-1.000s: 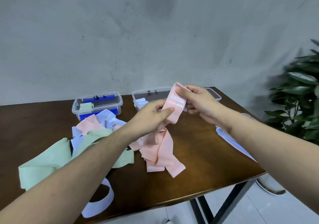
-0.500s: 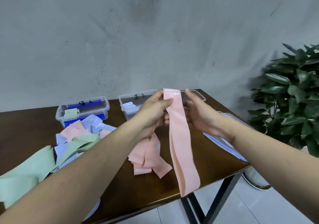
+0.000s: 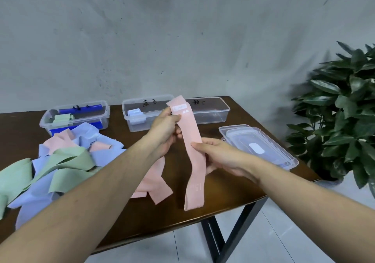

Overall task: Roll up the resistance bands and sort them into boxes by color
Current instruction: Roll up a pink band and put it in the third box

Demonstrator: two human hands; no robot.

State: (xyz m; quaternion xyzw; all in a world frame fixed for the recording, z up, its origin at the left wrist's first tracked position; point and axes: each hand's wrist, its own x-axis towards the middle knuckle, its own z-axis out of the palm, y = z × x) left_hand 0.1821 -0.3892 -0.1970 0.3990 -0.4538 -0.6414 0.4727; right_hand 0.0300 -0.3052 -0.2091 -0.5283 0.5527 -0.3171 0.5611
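Observation:
A long pink band [image 3: 191, 139] hangs straight above the table. My left hand [image 3: 165, 130] pinches it near its top end, by the white label. Lower down, my right hand [image 3: 217, 155] holds its middle between thumb and fingers. Its free end dangles near the table's front edge. More pink bands [image 3: 152, 183] lie under my left forearm. A loose heap of green, blue and pink bands [image 3: 67, 157] covers the left of the table. At the back stand three clear boxes: the left box [image 3: 75, 116] with a green roll, the middle box [image 3: 140, 112] with a blue roll, the right box [image 3: 211, 110].
Stacked clear lids [image 3: 257, 145] lie at the table's right edge. A leafy potted plant [image 3: 345, 110] stands on the floor to the right. The dark wooden table [image 3: 223, 191] has black metal legs, and a grey wall rises behind it.
The pink band was lifted off the pile and pulled out straight. My right hand slid down from its top end to its middle, while my left hand took over the top.

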